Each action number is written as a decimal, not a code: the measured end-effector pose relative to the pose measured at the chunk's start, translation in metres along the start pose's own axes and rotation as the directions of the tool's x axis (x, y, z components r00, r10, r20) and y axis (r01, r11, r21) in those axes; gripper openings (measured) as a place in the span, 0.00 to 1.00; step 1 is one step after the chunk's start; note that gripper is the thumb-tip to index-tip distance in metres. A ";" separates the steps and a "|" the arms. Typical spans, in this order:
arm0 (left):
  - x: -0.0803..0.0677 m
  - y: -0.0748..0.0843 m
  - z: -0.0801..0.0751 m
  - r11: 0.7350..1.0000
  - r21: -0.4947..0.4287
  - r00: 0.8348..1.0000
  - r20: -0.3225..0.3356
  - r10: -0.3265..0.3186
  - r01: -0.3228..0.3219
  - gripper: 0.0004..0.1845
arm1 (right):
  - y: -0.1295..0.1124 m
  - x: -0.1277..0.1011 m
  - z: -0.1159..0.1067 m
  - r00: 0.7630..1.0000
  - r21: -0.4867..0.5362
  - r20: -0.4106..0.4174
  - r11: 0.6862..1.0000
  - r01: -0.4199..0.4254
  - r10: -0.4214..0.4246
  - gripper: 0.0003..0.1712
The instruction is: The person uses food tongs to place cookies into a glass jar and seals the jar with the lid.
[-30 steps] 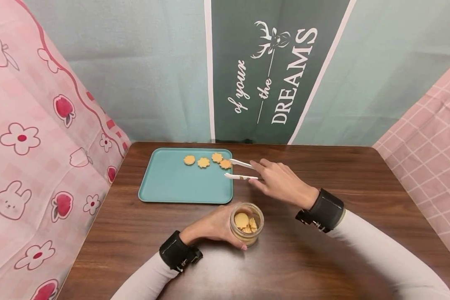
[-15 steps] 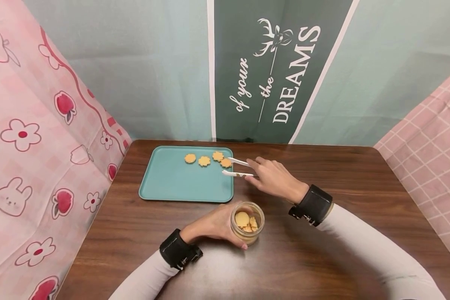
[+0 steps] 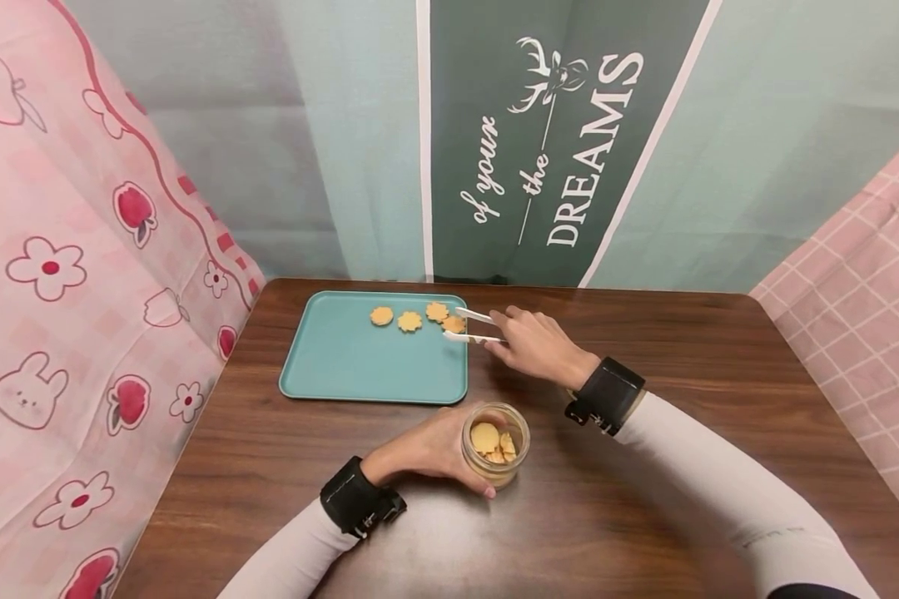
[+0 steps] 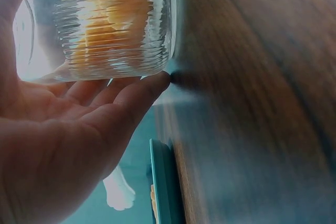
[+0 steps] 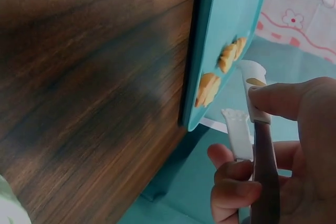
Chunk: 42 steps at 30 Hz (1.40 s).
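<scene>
Mid-transfer: right hand (image 3: 533, 346) pinched tongs (image 3: 470, 327), tips apart round rightmost cookie (image 3: 453, 324) on tray (image 3: 360, 366); left hand (image 3: 427, 449) gripped jar (image 3: 495, 443). Next prob needed squeeze w/ light pressure, then lift.

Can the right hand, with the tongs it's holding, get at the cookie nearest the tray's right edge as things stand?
Probably yes. The right hand pinches the white tongs, whose open tips already flank that cookie on the teal tray; nothing lies between.

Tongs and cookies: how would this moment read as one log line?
right hand: grips tongs around cookie on tray | left hand: holds jar | table
</scene>
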<state>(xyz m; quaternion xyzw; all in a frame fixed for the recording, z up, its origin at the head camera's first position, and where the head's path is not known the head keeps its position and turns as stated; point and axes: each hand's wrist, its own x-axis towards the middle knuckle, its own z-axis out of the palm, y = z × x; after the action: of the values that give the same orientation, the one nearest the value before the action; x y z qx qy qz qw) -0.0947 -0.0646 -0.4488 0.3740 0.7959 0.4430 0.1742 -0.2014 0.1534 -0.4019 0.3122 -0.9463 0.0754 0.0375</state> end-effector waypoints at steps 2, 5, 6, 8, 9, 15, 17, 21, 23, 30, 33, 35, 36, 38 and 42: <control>0.000 -0.001 0.000 1.000 -0.005 1.000 0.003 -0.009 0.009 0.45 | 0.001 0.003 0.002 1.000 -0.001 0.011 1.000 -0.011 0.011 0.32; 0.001 -0.002 0.001 1.000 -0.016 1.000 0.013 -0.017 0.018 0.45 | 0.002 0.006 0.006 0.999 0.006 0.032 1.000 -0.031 0.031 0.32; 0.001 -0.002 0.001 1.000 -0.021 1.000 0.015 -0.018 0.018 0.45 | 0.003 0.007 0.006 0.999 0.008 0.037 0.999 -0.036 0.036 0.32; 0.001 -0.003 0.001 0.999 -0.035 1.000 0.020 -0.013 0.014 0.45 | 0.004 0.008 0.008 0.998 0.014 0.043 0.999 -0.045 0.044 0.32; 0.001 -0.003 0.001 0.999 -0.042 1.000 0.021 -0.014 0.015 0.45 | 0.004 0.009 0.008 0.998 0.017 0.045 0.999 -0.049 0.048 0.32; 0.000 -0.003 0.000 0.999 -0.040 0.999 0.020 -0.034 0.035 0.46 | 0.003 0.013 0.014 0.996 0.031 0.065 0.997 -0.069 0.067 0.29; -0.001 -0.003 0.000 0.998 -0.035 0.999 0.019 -0.050 0.050 0.47 | 0.002 0.015 0.017 0.994 0.030 0.076 0.997 -0.077 0.075 0.28; -0.002 -0.002 0.001 0.997 -0.046 0.998 0.022 -0.059 0.060 0.47 | 0.001 0.018 0.021 0.992 0.023 0.084 0.995 -0.093 0.090 0.26; -0.002 -0.002 0.001 0.997 -0.048 0.998 0.024 -0.056 0.057 0.47 | 0.000 0.019 0.021 0.992 0.024 0.085 0.995 -0.101 0.099 0.25; -0.003 -0.002 0.001 0.998 -0.041 0.998 0.024 -0.053 0.054 0.46 | -0.001 0.022 0.020 0.990 0.027 0.090 0.994 -0.110 0.107 0.22; -0.003 -0.003 0.001 0.998 -0.043 0.998 0.025 -0.053 0.054 0.46 | 0.000 0.022 0.021 0.989 0.024 0.100 0.993 -0.115 0.112 0.21; -0.003 -0.003 0.001 0.997 -0.051 0.998 0.025 -0.056 0.057 0.46 | 0.000 0.023 0.021 0.988 0.023 0.108 0.993 -0.116 0.113 0.20; -0.002 -0.003 0.001 0.997 -0.055 0.998 0.027 -0.056 0.058 0.47 | 0.001 0.023 0.021 0.988 0.023 0.111 0.993 -0.115 0.111 0.20; -0.002 -0.003 0.001 0.997 -0.053 0.998 0.025 -0.058 0.059 0.47 | 0.001 0.023 0.022 0.987 0.025 0.116 0.993 -0.111 0.107 0.20; -0.002 -0.002 0.000 0.998 -0.035 0.998 0.020 -0.056 0.057 0.46 | 0.000 0.024 0.024 0.989 0.022 0.111 0.995 -0.095 0.092 0.21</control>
<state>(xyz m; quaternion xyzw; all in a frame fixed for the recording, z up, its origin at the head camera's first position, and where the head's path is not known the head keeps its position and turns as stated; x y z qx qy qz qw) -0.0945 -0.0664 -0.4510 0.3524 0.7964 0.4486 0.2009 -0.2215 0.1354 -0.4225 0.2715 -0.9594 0.0729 -0.0227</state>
